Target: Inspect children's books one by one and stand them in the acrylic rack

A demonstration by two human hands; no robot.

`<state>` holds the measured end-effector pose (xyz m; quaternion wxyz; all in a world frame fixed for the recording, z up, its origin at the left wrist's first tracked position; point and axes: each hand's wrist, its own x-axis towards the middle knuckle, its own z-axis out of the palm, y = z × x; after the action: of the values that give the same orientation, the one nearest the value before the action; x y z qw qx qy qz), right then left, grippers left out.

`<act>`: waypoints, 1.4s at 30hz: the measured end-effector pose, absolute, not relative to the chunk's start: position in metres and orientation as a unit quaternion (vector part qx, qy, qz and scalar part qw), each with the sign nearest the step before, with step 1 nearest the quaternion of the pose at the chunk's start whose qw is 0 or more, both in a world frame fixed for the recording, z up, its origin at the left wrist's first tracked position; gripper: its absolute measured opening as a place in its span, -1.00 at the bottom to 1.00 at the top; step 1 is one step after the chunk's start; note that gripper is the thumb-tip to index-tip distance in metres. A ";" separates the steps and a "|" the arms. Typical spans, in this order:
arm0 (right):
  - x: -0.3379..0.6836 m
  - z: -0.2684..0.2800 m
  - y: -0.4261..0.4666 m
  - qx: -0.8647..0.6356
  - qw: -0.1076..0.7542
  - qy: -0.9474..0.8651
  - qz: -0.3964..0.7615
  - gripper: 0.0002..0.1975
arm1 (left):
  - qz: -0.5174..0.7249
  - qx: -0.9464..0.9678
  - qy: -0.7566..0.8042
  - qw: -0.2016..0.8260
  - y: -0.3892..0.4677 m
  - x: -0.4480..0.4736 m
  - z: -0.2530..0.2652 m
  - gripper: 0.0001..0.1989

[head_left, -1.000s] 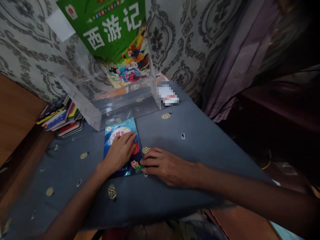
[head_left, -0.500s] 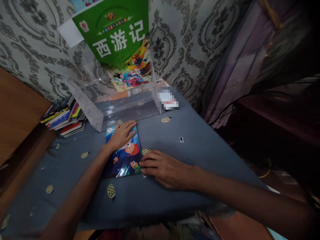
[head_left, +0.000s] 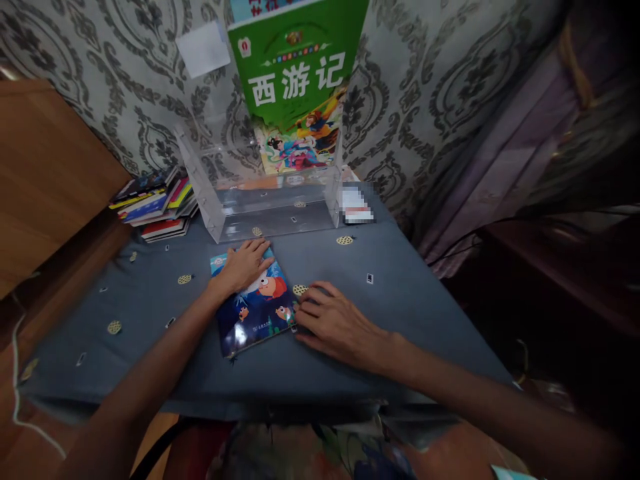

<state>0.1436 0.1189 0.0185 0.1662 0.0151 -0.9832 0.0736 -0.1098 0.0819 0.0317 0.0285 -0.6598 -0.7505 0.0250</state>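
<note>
A thin picture book (head_left: 260, 313) with a dark blue cover of cartoon sea creatures lies on the cloth-covered table. My left hand (head_left: 245, 267) rests flat across the book's upper part, fingers stretched out, hiding some of the cover. At the lower right corner of the book is my right hand (head_left: 337, 323), palm down, its bent fingers closed at the edge. The fingertips' exact hold there is partly hidden. Just beyond the book stands a clear plastic book stand (head_left: 280, 220), with a green book (head_left: 295, 80) upright in it.
Several books are piled (head_left: 157, 203) at the back left of the grey-blue tablecloth (head_left: 400, 300). A blurred-out white item (head_left: 357, 203) lies right of the stand. Patterned wallpaper (head_left: 390, 87) rises behind, and a purple curtain (head_left: 480, 160) hangs at the right.
The picture book has turned somewhat counter-clockwise on the table, with both hands still at it. The view has shifted and tilted, moving the stand and green book to the right in the picture.
</note>
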 end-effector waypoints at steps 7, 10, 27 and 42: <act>0.151 0.015 0.147 0.022 0.145 -0.988 0.046 -0.83 | 0.085 -0.600 -0.795 0.041 0.023 -0.110 0.048 -0.61; 0.155 0.018 0.160 0.015 0.146 -0.988 0.048 -0.80 | 0.122 -0.574 -0.809 0.045 0.000 -0.104 0.055 -0.61; 0.141 0.000 0.083 -0.111 0.111 -0.970 0.183 -0.23 | 0.085 -0.604 -0.772 0.181 -0.025 -0.104 0.033 -0.50; 0.154 -0.014 0.087 -0.125 0.158 -0.971 0.132 -0.30 | -0.101 -0.699 -0.706 0.056 -0.037 -0.103 0.009 -0.59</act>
<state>0.1542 0.0871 -0.0138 0.1583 -0.1251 -0.9705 0.1317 -0.1028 -0.0370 0.0094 0.0564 -0.6991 -0.7056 -0.1011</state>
